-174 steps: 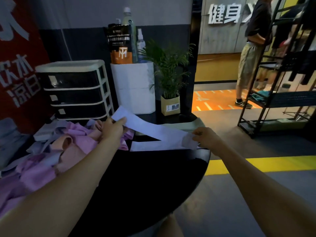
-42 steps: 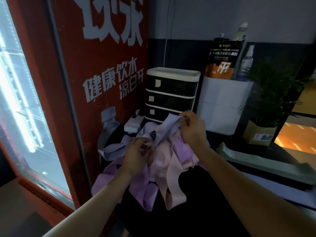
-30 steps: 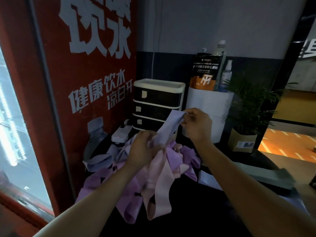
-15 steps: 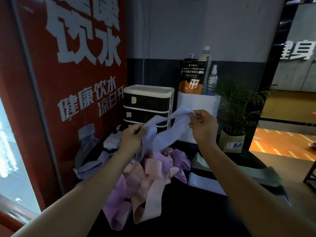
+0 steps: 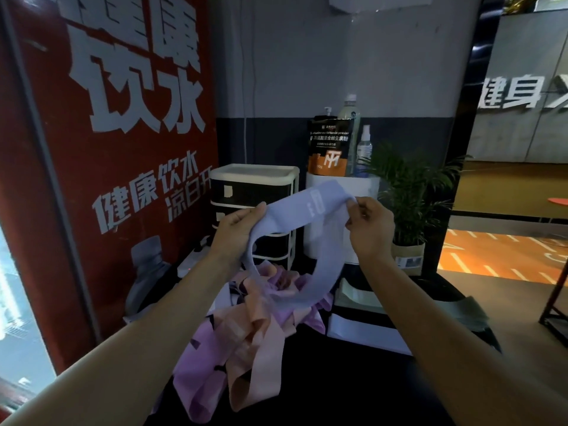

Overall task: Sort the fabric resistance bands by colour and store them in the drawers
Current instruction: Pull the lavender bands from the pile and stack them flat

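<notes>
A pale blue-lilac fabric band (image 5: 307, 207) hangs as a loop in the air, stretched between both hands. My left hand (image 5: 236, 232) grips its left end; my right hand (image 5: 370, 229) pinches its right end with thumb and fingers. Below it, a tangled heap of pink, peach and purple bands (image 5: 246, 330) lies on the dark round table (image 5: 353, 388). Behind the hands stands a small drawer unit (image 5: 255, 182) with a white frame and dark drawers, all shut. A folded pale band (image 5: 365, 330) lies flat on the table to the right.
A red drinks cooler (image 5: 123, 149) walls off the left. A white box (image 5: 335, 216) with a pouch and bottles on top stands beside the drawers, then a potted plant (image 5: 412, 204). A grey-green tray (image 5: 461, 305) lies at the table's right. A power strip (image 5: 193, 259) sits left of the drawers.
Both hands have lifted the pale blue band clear of the heap and spread it wider between them. The view has tilted up and to the right.
</notes>
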